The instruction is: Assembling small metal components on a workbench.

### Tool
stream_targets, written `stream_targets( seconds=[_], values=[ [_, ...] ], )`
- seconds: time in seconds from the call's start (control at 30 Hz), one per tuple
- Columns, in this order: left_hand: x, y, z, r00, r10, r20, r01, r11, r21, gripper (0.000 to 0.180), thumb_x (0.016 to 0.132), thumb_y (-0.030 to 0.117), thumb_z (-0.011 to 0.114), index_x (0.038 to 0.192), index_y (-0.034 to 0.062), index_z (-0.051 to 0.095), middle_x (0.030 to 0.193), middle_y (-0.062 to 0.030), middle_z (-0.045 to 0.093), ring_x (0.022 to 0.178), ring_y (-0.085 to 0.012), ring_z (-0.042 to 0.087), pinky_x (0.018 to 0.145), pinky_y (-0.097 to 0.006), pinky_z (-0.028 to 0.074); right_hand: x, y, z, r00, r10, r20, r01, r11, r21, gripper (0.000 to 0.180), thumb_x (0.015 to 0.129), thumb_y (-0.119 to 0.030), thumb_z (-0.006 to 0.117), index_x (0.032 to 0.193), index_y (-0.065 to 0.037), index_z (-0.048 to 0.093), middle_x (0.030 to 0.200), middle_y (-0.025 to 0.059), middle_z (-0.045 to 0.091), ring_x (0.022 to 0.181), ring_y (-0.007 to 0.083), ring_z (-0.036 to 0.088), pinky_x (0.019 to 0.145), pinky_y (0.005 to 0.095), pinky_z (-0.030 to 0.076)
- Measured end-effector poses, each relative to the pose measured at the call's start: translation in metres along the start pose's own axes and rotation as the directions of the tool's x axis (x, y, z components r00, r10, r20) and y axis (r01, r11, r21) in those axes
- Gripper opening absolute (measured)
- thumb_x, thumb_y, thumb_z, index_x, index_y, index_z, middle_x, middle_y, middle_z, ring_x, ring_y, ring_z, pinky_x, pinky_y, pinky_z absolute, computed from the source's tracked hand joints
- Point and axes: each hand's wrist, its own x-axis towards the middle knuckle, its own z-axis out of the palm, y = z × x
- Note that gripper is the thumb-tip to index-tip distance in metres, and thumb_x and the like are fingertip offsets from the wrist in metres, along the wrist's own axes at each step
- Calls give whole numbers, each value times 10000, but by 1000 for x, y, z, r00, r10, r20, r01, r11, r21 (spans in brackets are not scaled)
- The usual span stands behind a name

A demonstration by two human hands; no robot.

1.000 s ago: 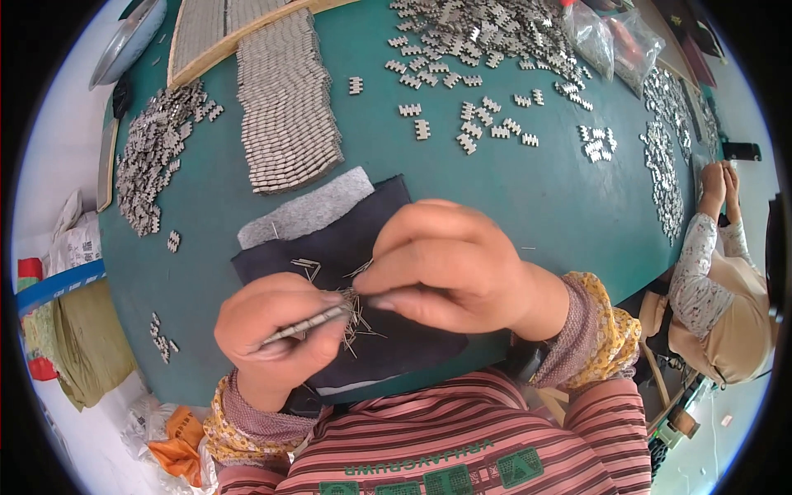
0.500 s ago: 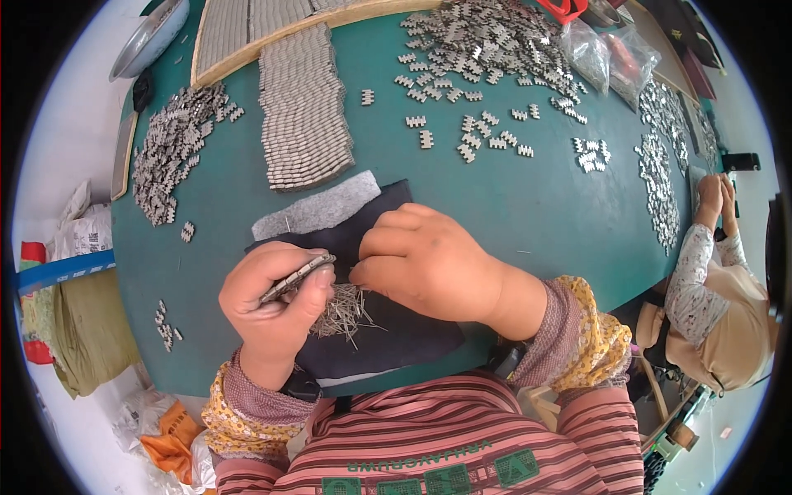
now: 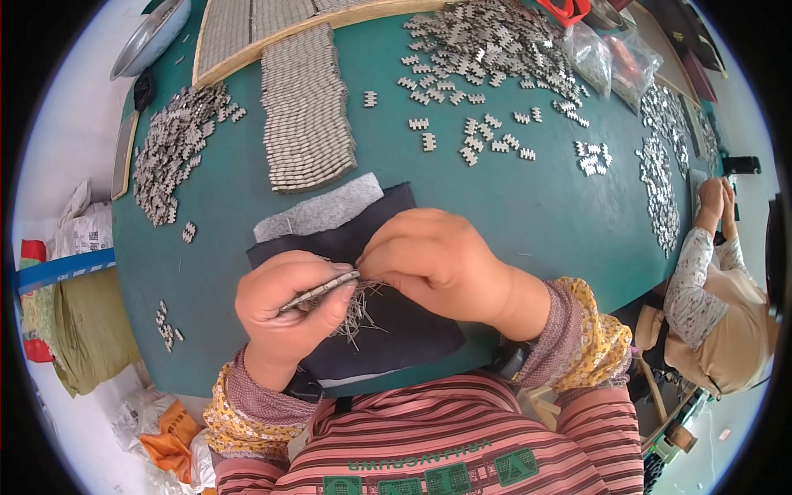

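Note:
My left hand [image 3: 280,318] is closed, pinching a flat grey strip of joined metal links [image 3: 320,291] between thumb and fingers. The strip tilts up to the right, and its far end meets the fingertips of my right hand [image 3: 450,264]. Those right fingers are pressed together; anything between them is hidden. Just below both hands, a loose heap of thin metal pins [image 3: 355,320] lies on a dark cloth [image 3: 412,334]. Behind the hands, a light grey felt piece [image 3: 322,211] rests along the cloth's far edge, with a pin on it.
Beyond the felt lies a long block of stacked metal links [image 3: 305,111], touching a wood-edged tray [image 3: 256,62]. Link piles sit left [image 3: 177,148] and far right [image 3: 503,49]. Plastic bags [image 3: 635,62] stand at the back right. A co-worker [image 3: 709,289] sits at the right.
My left hand has moved right with the strip, bringing its end against my right fingertips. The right hand has turned slightly, its fingers now drawn closer to the strip.

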Motion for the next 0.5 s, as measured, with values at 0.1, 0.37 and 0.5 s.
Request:
stream_targets(
  seconds=[0.1, 0.37, 0.5],
  values=[
    [3, 0, 2, 996, 43, 74, -45, 999, 29, 166, 726, -26, 756, 878, -10, 690, 740, -92, 662, 614, -147, 607, 544, -254, 459, 3, -4, -4, 989, 83, -123, -57, 978, 201, 182, 763, 44, 702, 906, -62, 668, 910, 79, 651, 807, 215, 638, 710, 301, 504],
    [5, -2, 2, 985, 58, 160, -65, 997, 36, 159, 706, -20, 759, 850, -4, 693, 704, -81, 642, 576, -144, 594, 515, -254, 450, 3, -7, -10, 995, 70, -67, -29, 876, 481, 98, 827, 25, 687, 904, -16, 641, 904, 107, 650, 831, 206, 638, 719, 292, 511],
    [2, -5, 3, 985, 57, 165, -70, 995, 74, 163, 698, -22, 763, 843, 3, 691, 706, -82, 642, 581, -153, 603, 526, -254, 462, 4, -6, -9, 997, 29, -70, 2, 912, 409, 97, 822, 25, 688, 896, -17, 643, 886, 102, 643, 821, 212, 634, 707, 298, 508]
  ],
)
